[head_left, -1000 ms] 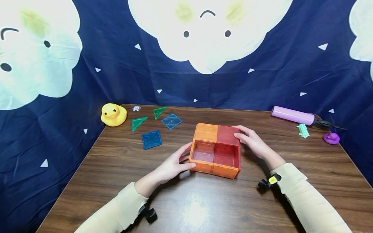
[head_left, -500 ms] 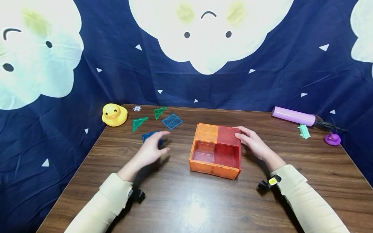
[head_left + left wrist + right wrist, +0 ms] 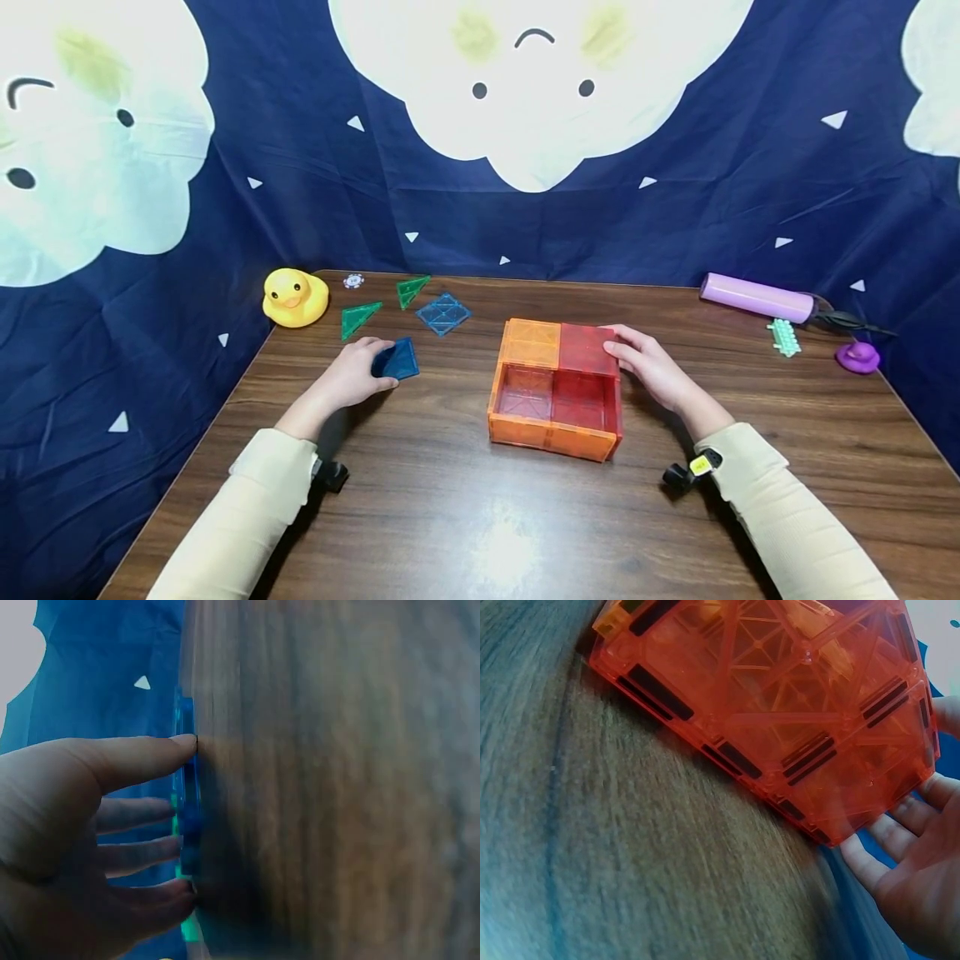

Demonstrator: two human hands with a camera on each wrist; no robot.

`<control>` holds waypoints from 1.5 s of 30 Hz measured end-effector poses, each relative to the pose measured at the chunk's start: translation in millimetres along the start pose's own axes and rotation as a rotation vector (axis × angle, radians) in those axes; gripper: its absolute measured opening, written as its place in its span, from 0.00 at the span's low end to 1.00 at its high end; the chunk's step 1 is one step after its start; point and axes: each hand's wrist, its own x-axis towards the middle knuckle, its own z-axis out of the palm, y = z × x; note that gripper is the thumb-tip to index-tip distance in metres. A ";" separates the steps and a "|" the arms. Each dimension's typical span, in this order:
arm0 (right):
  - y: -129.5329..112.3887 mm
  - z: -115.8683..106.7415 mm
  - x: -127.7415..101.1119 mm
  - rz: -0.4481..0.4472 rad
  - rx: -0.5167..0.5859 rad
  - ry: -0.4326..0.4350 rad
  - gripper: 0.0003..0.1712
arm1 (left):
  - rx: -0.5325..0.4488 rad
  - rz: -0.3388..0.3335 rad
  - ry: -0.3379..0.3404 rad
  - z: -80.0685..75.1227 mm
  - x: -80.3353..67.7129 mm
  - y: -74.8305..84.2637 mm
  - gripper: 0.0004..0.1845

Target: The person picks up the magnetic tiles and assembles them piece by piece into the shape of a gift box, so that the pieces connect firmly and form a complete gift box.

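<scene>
At the left, my left hand (image 3: 351,372) pinches a blue square magnetic tile (image 3: 401,358) by its edges, low at the table. In the left wrist view the thumb touches one end of the tile (image 3: 189,802) and fingertips reach the other. Near the middle stands a box of orange and red magnetic tiles (image 3: 551,433), its back half covered, its front half open on top. My right hand (image 3: 648,362) grips the box's far right corner, thumb on the red top tile (image 3: 585,348). Its fingers lie along the red wall (image 3: 780,727) in the right wrist view.
Beyond the left hand lie two green triangle tiles (image 3: 360,318) and another blue square tile (image 3: 443,314). A yellow duck (image 3: 295,297) and a poker chip (image 3: 353,282) are at the back left. A lilac cylinder (image 3: 756,297), a mint piece (image 3: 784,337) and a purple duck (image 3: 857,357) sit back right.
My left hand has let go of the box's left side, moved left across the table and taken hold of the nearer blue square tile. My right hand has stayed at the box's corner.
</scene>
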 end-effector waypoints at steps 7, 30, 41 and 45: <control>0.2 -0.3 -0.4 0.002 0.004 0.001 0.26 | -0.007 0.036 0.025 2.5 1.0 3.2 0.32; 4.4 0.5 -1.9 0.000 0.017 0.024 0.26 | -0.257 0.664 0.159 16.0 -4.3 115.0 0.28; 6.8 1.8 -0.9 0.014 0.023 0.039 0.27 | -0.272 0.728 0.118 38.9 11.0 138.3 0.27; 5.7 2.4 -1.1 0.006 0.026 0.034 0.27 | -0.277 0.726 0.124 41.6 14.4 139.7 0.26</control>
